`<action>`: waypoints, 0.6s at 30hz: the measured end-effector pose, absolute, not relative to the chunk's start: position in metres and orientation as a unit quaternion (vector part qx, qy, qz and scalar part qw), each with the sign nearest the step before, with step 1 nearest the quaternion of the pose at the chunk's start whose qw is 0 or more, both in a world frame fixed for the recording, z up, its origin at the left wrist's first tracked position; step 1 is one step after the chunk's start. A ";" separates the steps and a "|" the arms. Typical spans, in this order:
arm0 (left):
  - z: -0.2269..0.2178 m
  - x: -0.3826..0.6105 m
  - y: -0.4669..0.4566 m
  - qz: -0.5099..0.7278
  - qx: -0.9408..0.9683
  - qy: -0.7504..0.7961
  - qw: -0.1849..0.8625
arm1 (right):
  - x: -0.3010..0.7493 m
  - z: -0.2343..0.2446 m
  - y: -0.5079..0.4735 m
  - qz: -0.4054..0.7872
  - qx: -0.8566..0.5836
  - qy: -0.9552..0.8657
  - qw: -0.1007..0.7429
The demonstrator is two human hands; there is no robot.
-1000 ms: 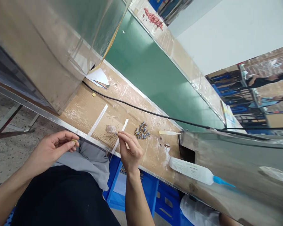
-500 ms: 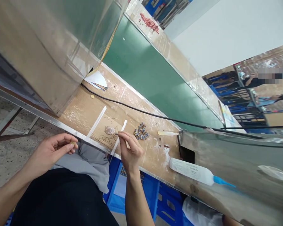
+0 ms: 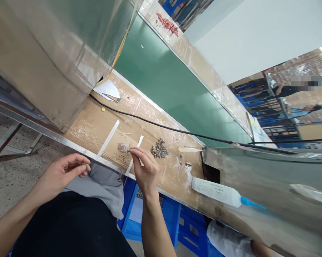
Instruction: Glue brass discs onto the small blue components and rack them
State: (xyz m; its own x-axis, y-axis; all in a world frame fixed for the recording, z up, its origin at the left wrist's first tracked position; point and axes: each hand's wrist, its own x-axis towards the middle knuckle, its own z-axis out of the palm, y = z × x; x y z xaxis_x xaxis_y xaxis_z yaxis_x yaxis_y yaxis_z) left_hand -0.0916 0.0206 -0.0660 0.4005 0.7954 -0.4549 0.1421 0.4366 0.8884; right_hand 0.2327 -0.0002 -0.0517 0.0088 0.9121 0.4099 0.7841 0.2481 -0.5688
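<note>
**When the right hand [image 3: 146, 169] works at a clear lump [image 3: 123, 147], the left hand [image 3: 60, 177] holds a brass piece [image 3: 85, 165]**

The left fingers [image 3: 76, 165] curl in against the thumb, gripping the brass piece at their tips, where it is mostly hidden. The right thumb and forefinger are closed to a fine pinch; whatever sits between them, if anything, is too small to tell. The clear lump lies on the cardboard bench top [image 3: 174, 175] just ahead of those right fingertips, its exact form unclear. A heap of blue-and-gold parts [image 3: 159, 149] sits just beyond the fingertips, and a white strip [image 3: 134, 157] passes beneath them. Tiny dark grains [image 3: 119, 157] are scattered nearby. Farther from the fingers lie a wooden stick [image 3: 189, 150] and a glue bottle [image 3: 216, 192] — its nozzle blue.
</note>
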 end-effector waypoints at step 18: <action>-0.068 -0.070 0.017 0.262 0.433 0.473 0.721 | 0.246 -0.008 -0.015 -0.031 -0.623 -0.660 0.419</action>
State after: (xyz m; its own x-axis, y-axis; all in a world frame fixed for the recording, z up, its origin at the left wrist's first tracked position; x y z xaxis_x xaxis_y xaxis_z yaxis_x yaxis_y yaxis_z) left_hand -0.0700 0.0169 -0.0682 0.4154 0.7878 -0.4548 0.0322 0.4869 0.8728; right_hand 0.2462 -0.0151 -0.0082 0.1280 0.7955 0.5923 0.8480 0.2219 -0.4812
